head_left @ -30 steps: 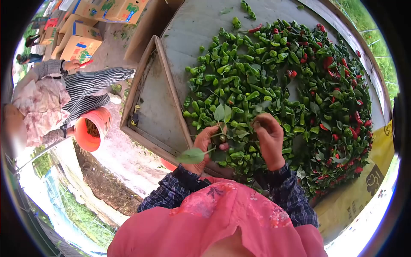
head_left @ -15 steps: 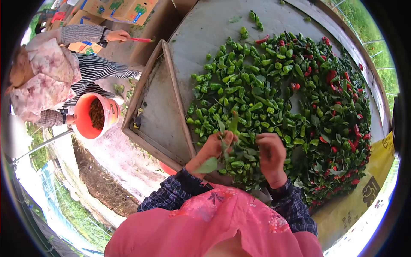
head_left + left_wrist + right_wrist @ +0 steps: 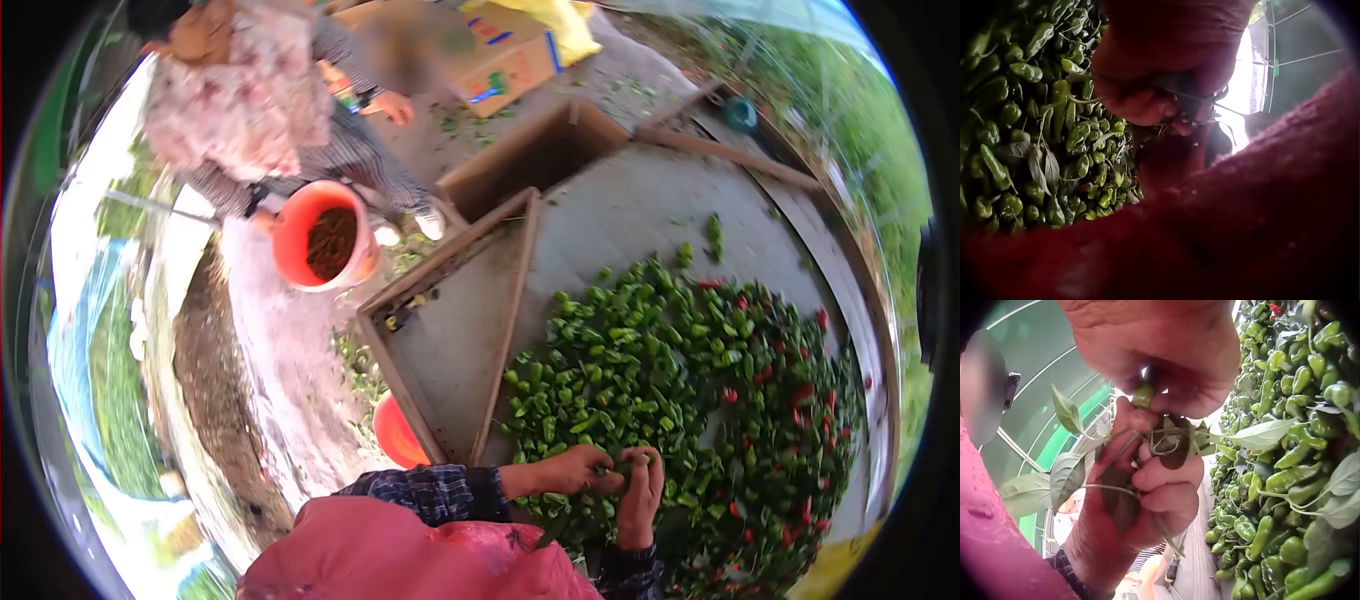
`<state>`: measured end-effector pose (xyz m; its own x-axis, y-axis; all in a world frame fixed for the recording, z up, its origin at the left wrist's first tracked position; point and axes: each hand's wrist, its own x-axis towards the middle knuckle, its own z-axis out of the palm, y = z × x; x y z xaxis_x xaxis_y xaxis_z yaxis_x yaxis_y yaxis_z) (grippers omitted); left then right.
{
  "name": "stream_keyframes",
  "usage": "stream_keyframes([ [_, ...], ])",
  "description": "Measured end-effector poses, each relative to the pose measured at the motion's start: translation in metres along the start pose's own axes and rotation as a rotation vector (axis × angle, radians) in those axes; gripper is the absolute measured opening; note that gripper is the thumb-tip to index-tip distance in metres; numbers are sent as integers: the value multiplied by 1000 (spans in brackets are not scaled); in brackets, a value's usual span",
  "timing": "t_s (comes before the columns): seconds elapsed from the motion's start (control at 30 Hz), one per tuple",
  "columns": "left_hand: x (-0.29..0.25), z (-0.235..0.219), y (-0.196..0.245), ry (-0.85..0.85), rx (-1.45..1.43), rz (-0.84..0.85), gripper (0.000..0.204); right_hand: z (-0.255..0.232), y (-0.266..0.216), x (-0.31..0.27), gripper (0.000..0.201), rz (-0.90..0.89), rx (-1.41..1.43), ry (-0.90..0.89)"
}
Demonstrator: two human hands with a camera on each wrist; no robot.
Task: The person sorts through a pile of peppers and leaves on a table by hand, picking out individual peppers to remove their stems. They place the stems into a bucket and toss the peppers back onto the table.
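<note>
At the far left of the head view, at about ten o'clock, we see another person (image 3: 255,100) bending in a flowered top and striped sleeves. Just beside this person, toward the centre, stands an orange bucket (image 3: 322,236) with brownish content. A second orange bucket (image 3: 398,432) shows partly under the edge of the bench (image 3: 640,215), at about seven o'clock. At twelve o'clock lies a cardboard box (image 3: 505,62) on the ground.

Moving right, we find a wooden triangular frame (image 3: 455,330) on the bench, and then the large heap of peppers (image 3: 680,390), green ones at the left side and red ones mixed in toward three and four o'clock.

At six o'clock, our two hands meet over the near edge of the heap. The left hand (image 3: 572,470) has its fingers curled around a leafy sprig (image 3: 1116,469); in the right wrist view the stems and leaves pass through its closed fingers. The right hand (image 3: 640,490) touches the left hand from the right, and its fingertips pinch a small green pepper (image 3: 1142,395) at the top of the same sprig. The sprig is held just above the peppers, between both hands.
</note>
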<state>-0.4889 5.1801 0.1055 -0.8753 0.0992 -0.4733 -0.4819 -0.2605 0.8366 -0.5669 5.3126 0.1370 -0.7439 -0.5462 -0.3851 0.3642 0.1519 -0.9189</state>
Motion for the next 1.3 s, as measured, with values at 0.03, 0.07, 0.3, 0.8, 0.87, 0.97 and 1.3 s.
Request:
stream_keyframes([
  [0.03,0,-1,0,-16,148,28,31,-1,-2,1,18,99,128,34],
  [0.07,-2,0,7,-68,-34,2,31,-1,-4,3,22,205,251,81],
  [0.3,-8,-4,10,-120,-117,230,32,9,-31,11,27,458,457,206],
  [0.8,-33,-52,-12,46,-270,137,43,-14,23,47,55,154,-152,68],
  [0.87,-49,-79,14,26,-377,88,42,-5,23,57,54,125,-169,40],
  [0.97,-44,-95,16,-71,-573,34,43,3,21,70,51,96,-279,16],
  [1.3,-39,-108,27,-85,-339,65,62,0,35,89,39,30,-510,23],
])
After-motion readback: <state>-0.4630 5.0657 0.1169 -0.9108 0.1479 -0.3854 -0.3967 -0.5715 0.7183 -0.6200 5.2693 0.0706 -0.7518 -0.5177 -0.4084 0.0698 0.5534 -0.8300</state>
